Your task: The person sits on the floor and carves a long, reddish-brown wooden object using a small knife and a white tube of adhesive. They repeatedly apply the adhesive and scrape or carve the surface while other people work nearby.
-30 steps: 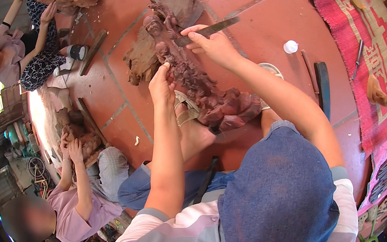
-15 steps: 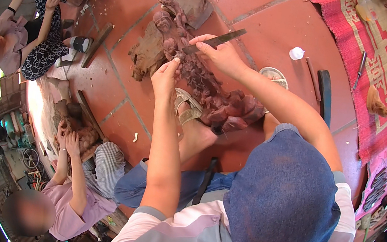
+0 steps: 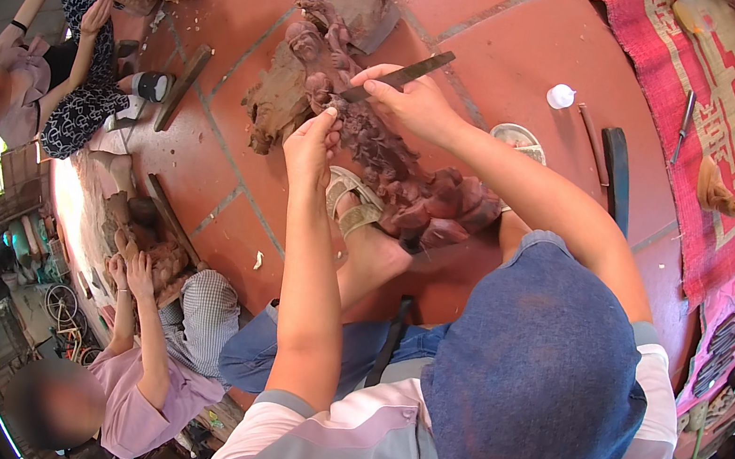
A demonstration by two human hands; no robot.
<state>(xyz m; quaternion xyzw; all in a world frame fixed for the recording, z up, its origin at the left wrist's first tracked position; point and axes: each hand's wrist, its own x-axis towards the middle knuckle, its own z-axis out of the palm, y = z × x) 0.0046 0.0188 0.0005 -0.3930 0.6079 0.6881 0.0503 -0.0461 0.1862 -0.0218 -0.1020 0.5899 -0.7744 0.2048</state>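
Note:
A long reddish-brown carved wooden figure [image 3: 378, 144] leans away from me, its broad base close to my legs. My right hand [image 3: 405, 105] is closed around a flat dark bar-shaped tool [image 3: 427, 67], which lies slantwise across the upper part of the carving. Its lower end meets the wood near my left hand [image 3: 312, 141]. That left hand is closed, thumb and fingertips pinched at the carving's left side; whatever is between them is too small to make out. A rough brown wood block [image 3: 274, 102] sits beneath the figure's left side.
A grey block [image 3: 359, 8] supports the figure's far end. To the right are a white bottle [image 3: 560, 97], a dark curved bar [image 3: 618, 177] and a red patterned mat [image 3: 683, 182] with tools. Two people at left handle other carvings [image 3: 156, 255].
My right hand and the dark tool have slid slightly left along the carving. My left hand has shifted a little left with them, still pinched.

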